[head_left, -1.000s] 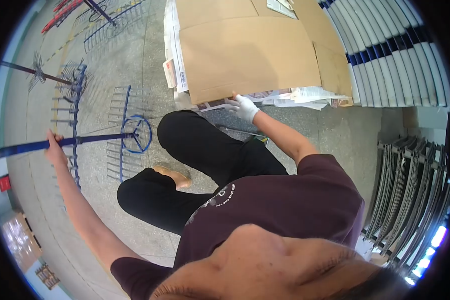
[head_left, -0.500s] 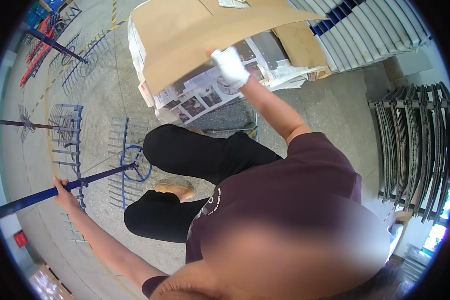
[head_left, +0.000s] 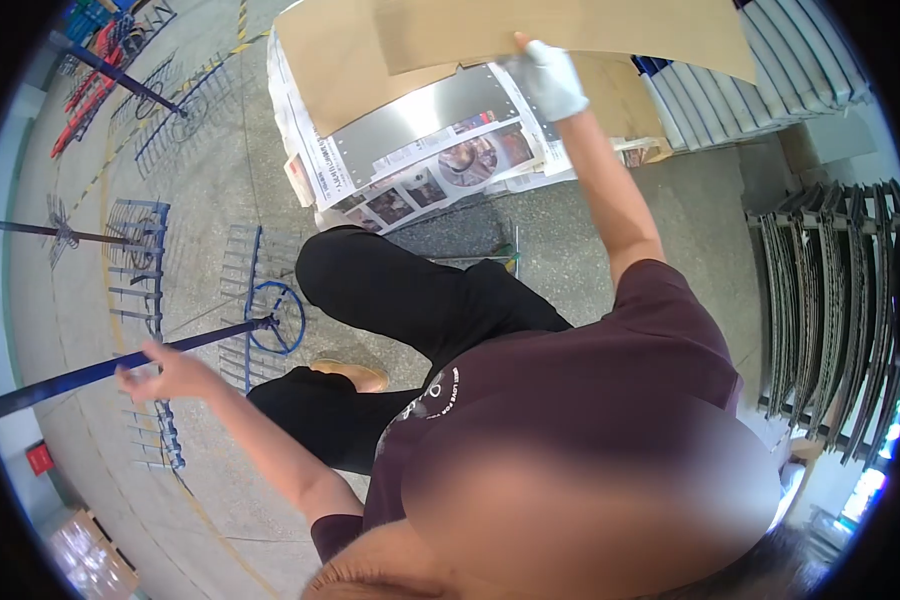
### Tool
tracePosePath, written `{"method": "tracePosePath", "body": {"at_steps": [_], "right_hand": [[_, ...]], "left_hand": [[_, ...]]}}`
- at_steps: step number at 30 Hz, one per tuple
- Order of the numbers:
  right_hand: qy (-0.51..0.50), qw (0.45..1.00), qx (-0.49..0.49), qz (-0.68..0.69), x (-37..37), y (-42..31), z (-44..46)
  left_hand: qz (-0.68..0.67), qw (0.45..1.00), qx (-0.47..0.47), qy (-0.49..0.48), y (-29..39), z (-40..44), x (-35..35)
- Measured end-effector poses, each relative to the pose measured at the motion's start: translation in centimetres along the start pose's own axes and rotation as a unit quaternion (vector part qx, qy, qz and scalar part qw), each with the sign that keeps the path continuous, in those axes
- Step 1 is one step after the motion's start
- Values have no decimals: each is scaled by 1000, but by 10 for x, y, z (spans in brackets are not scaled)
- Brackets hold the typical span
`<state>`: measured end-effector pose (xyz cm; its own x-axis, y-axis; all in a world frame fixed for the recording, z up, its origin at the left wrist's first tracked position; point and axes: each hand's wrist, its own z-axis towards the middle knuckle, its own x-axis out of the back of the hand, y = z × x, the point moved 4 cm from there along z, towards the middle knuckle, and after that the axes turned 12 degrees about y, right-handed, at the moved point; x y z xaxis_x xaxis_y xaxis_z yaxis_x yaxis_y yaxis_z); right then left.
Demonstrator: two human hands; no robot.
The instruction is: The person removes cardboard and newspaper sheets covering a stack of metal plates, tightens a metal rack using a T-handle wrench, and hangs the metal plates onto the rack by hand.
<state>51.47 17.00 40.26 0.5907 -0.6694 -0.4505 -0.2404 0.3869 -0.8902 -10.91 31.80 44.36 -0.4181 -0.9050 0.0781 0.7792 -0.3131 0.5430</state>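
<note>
My right hand (head_left: pixel 550 80), in a white glove with a bare fingertip showing, grips the near edge of a tan cardboard sheet (head_left: pixel 610 32). The sheet is raised and bent over a stack. Beneath it lie a shiny grey metal plate (head_left: pixel 420 118) with small holes along its ends and printed newspaper (head_left: pixel 410 190). My left hand (head_left: pixel 170 376) is bare, its fingers spread beside a dark blue pole (head_left: pixel 80 377) on a rack stand. Whether any fingers touch the pole is hard to tell.
Racks with many prongs (head_left: pixel 145 260) stand on the concrete floor at left, one with a blue ring (head_left: pixel 278 318) near my feet. White padded panels (head_left: pixel 760 75) are stacked at upper right. Dark thin panels (head_left: pixel 825 320) hang at right. A red rack (head_left: pixel 85 105) stands far left.
My right hand has carried the cardboard edge up and right, baring the metal plate. My left hand has let go of the blue pole and its fingers have spread.
</note>
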Motion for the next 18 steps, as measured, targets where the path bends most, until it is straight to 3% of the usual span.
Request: {"method": "tracePosePath", "body": {"at_steps": [1,3,5,8,13,18], "right_hand": [[29,992,-10,-119,4,33,22],[60,991,-102,61,-31,93,36],[60,965,-177,182,-55,169,60],[102,935,-301,158,-90,265,67],[268,895,-341,102,-147,358,42],[304,862,-383,132,-157,407,35]], "left_hand": [[-11,997,40,-68,14,-18,-3],[-85,979,4,-187,12,-49,-17],[-79,953,61,-285,-9,-75,-38],[-101,917,175,-344,-30,-93,-56],[-74,897,174,-399,-42,-97,-72],[-66,872,194,-445,-51,-94,-80]]}}
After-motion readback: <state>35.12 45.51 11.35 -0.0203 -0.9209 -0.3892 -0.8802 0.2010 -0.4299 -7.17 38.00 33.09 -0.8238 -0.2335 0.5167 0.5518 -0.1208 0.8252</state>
